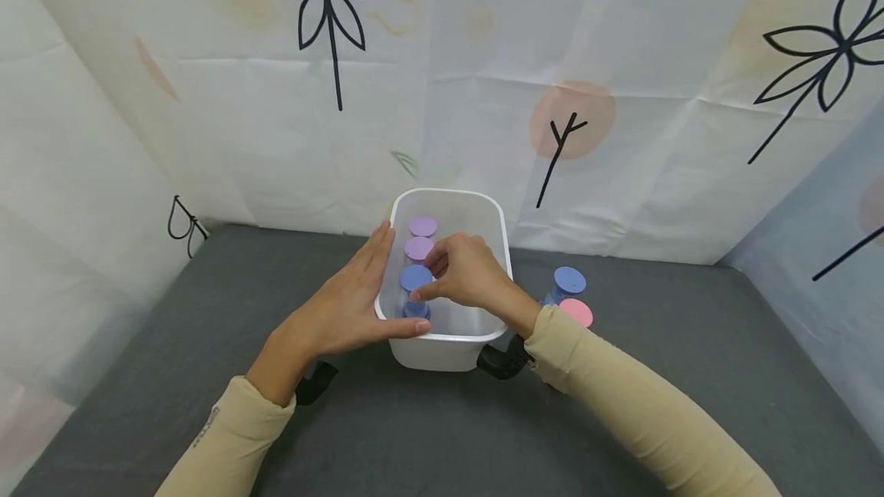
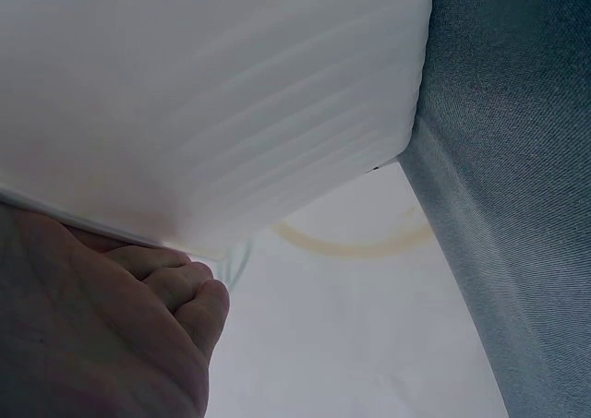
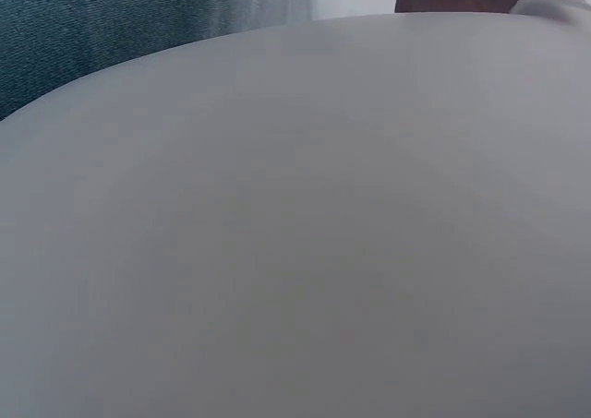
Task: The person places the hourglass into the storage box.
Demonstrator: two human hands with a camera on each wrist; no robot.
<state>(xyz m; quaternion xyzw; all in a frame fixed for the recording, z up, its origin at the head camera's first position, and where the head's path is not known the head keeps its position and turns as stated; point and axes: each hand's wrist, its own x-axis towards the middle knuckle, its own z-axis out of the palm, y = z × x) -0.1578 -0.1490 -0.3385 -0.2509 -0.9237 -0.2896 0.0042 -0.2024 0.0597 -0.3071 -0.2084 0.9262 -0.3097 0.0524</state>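
A white plastic bin (image 1: 442, 355) stands on the dark table. My left hand (image 1: 345, 297) rests along its left rim with straight fingers, the thumb lying over the front rim; in the left wrist view, the fingers touch the bin's outer wall. Inside the bin, my right hand (image 1: 466, 274) pinches a blue sand timer (image 1: 417, 277) between thumb and fingers. It is upright, with a round blue cap above and blue at its lower end. Behind it stand two purple sand timers (image 1: 419, 248), partly hidden by the right hand. The bin's wall fills most of the right wrist view.
To the right of the bin, a blue-capped sand timer (image 1: 569, 281) and a pink-capped one (image 1: 576, 313) stand on the table (image 1: 414, 436), partly behind the right sleeve. A white patterned cloth (image 1: 470, 98) hangs close behind the bin.
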